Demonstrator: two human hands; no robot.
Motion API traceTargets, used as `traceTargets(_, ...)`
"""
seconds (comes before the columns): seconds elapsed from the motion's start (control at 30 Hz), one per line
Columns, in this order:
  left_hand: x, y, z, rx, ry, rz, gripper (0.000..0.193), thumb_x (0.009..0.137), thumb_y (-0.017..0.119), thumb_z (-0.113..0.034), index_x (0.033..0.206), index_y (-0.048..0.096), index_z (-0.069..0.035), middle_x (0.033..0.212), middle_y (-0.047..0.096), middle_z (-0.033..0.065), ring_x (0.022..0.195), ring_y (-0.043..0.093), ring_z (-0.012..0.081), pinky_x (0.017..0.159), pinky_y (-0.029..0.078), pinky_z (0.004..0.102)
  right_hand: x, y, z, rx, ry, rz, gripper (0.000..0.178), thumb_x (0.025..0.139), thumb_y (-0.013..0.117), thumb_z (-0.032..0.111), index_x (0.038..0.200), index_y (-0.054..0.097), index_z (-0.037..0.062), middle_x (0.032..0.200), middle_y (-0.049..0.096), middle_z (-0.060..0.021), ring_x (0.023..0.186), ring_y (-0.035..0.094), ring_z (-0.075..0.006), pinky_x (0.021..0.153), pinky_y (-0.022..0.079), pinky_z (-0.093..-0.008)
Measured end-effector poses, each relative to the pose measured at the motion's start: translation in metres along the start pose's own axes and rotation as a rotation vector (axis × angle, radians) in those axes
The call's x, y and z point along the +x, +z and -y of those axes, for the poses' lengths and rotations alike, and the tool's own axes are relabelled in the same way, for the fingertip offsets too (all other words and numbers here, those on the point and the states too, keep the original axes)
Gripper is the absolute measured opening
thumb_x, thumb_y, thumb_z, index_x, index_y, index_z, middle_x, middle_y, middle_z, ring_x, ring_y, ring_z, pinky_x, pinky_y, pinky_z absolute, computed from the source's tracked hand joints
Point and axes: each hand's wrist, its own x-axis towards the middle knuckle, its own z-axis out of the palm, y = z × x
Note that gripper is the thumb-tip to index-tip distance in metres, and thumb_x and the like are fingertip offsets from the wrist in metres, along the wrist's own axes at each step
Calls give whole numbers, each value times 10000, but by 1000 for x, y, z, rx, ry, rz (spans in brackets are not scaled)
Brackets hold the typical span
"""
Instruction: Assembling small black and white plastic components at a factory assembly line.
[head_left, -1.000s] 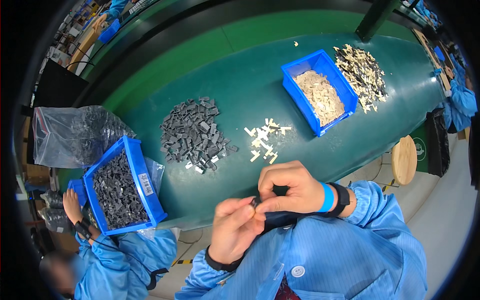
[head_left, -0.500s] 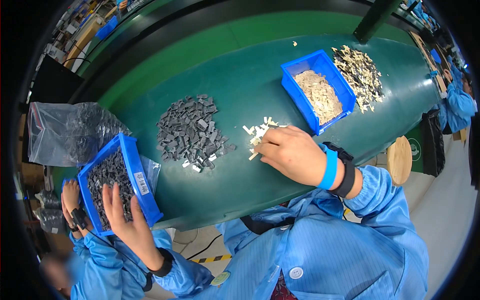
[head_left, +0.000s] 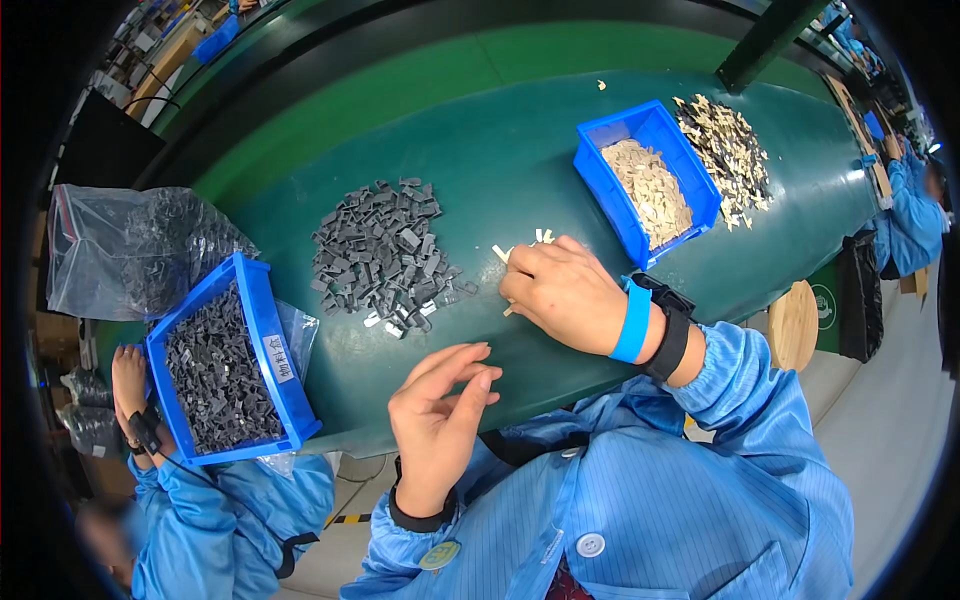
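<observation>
My left hand hovers over the near edge of the green table, its fingers curled and the thumb drawn in toward them; whatever it may hold is hidden. My right hand is bent down over a small group of cream-coloured strips, fingertips closed on the tabletop and mostly hidden beneath the palm. Left of it spreads a pile of small dark grey plastic pieces, a few with shiny silvery faces. A blue bin of smaller-looking dark pieces stands farther left, at the table's edge.
Beyond my right hand stands a blue bin of beige pieces, with a mixed black-and-cream heap beside it. A clear plastic bag lies behind the left bin. A co-worker's hand is beside that bin. A wooden stool stands at right.
My left hand has moved right, away from the left bin, and its spread fingers have drawn together. My right hand has stayed over the cream strips, covering more of them.
</observation>
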Motion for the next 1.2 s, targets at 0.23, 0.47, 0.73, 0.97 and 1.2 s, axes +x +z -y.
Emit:
traceTargets(0.23, 11, 10, 14, 82, 17, -44, 306, 803, 581, 20, 1104, 545, 57, 1066, 549, 168, 834, 626, 210, 609, 552, 269, -5, 4, -4, 5, -40, -50, 108, 709, 626, 113, 776, 549, 78, 844, 524, -54, 765, 546, -223, 679, 380, -347)
traceTargets(0.47, 15, 19, 16, 141, 24, -42, 327, 813, 575, 13, 1133, 526, 56, 1098, 537, 177, 851, 627, 221, 621, 551, 275, -8, -2, -3, 171, -44, -126, 107, 712, 622, 59, 778, 538, 59, 774, 535, -60, 713, 548, -233, 642, 396, -347)
traceTargets(0.73, 10, 25, 0, -112, -124, 30, 228, 817, 594, -8, 1011, 567, 109, 884, 635, 148, 736, 643, 172, 625, 537, 255, -19, -27, 18, 588, -89, -236, 120, 739, 628, 23, 833, 554, 27, 822, 568, -95, 711, 567, -260, 624, 456, -336)
traceTargets(0.97, -1, 24, -11, -159, -31, 43, 183, 840, 569, -44, 957, 604, 92, 803, 639, 165, 631, 640, 204, 553, 534, 266, -26, -40, 25, 721, -99, -239, 108, 737, 646, 28, 822, 579, 21, 828, 568, -86, 715, 576, -237, 599, 467, -313)
traceTargets(1.2, -5, 22, -13, -366, -192, 122, 168, 838, 569, -26, 964, 614, 75, 819, 642, 172, 637, 640, 211, 556, 533, 268, -31, -43, 29, 828, -35, -255, 93, 741, 646, 32, 810, 586, 17, 817, 562, -90, 699, 574, -232, 588, 463, -311)
